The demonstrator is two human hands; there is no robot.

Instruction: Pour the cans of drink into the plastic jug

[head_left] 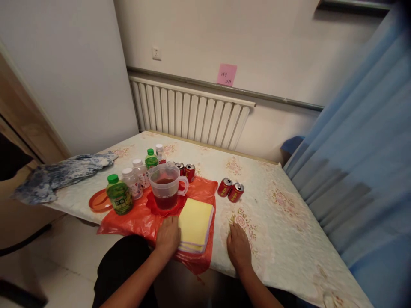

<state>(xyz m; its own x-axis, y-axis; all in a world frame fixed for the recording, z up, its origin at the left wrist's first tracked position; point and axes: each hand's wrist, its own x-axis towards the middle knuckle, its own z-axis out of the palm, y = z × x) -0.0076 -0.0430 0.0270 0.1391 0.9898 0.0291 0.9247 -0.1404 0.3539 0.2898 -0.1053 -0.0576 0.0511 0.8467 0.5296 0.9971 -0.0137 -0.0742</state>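
- Left hand (pixel 168 235) is resting palm down on the red plastic sheet (pixel 138 220) at the table's near edge; its fingers are bending loosely, gripping nothing visible, and its inner side is lying against or just beside the folded yellow cloth (pixel 195 222).
- Right hand (pixel 239 248) is lying palm down on the floral-covered table (pixel 289 244), near edge, to the right of the sheet; its fingers are curling slightly, and nothing is showing in its grasp.
- Yellow cloth is lying flat on the sheet between the hands, its lower end facing the near edge.
- Clear jug (pixel 164 188), containing dark red liquid, is standing upright on a red dish (pixel 152 206), beyond the left hand; its handle is pointing right.
- A green-lidded bottle (pixel 119 197) is standing towards the near left corner, beside an orange lid (pixel 99 201).
- Two white-lidded bottles (pixel 136 179) are standing between that bottle and the jug.
- Two red cans (pixel 230 190) are standing together, right of the sheet; others are standing behind the jug, partly hidden.
- Patterned fabric (pixel 72 171) is lying crumpled along the left edge.
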